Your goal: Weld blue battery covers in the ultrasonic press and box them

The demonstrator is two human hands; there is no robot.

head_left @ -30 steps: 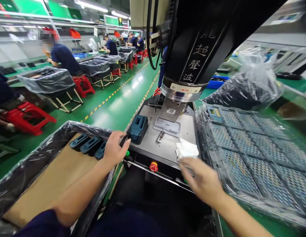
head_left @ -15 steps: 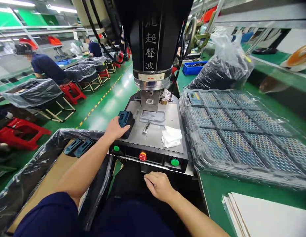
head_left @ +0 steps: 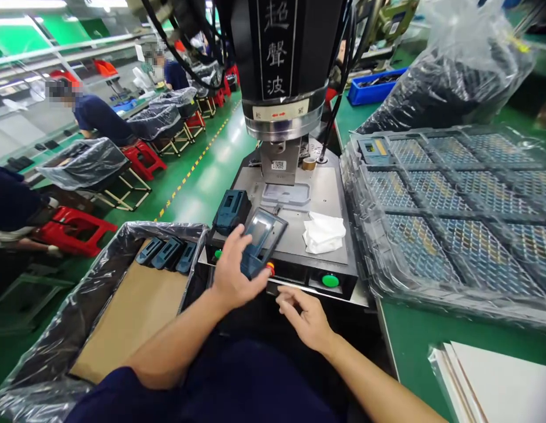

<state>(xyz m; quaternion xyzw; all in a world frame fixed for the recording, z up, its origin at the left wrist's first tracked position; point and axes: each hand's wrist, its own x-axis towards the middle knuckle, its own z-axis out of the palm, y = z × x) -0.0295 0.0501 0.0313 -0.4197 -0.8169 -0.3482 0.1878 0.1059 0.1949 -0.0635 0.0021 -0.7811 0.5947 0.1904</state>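
My left hand (head_left: pixel 232 271) grips a flat blue part with a clear window (head_left: pixel 260 241), held tilted just in front of the welding machine's base plate (head_left: pixel 326 200). My right hand (head_left: pixel 304 317) hovers just below it with fingers loosely spread, holding nothing, near the red stop button and the green button (head_left: pixel 330 280). A blue housing (head_left: pixel 231 211) stands on the plate's left edge. The black ultrasonic head (head_left: pixel 284 64) hangs over a grey fixture (head_left: pixel 285 194). A white cloth (head_left: pixel 323 232) lies on the plate.
A bag-lined carton (head_left: pixel 123 305) at my left holds three blue parts (head_left: pixel 167 254). Bagged trays of parts (head_left: pixel 449 200) sit to the right, with white sheets (head_left: pixel 497 382) at the near right. Other people work at a bench along the left aisle.
My left hand left the blue housing on the plate and now holds the windowed blue part. My right hand came up from my lap toward it.
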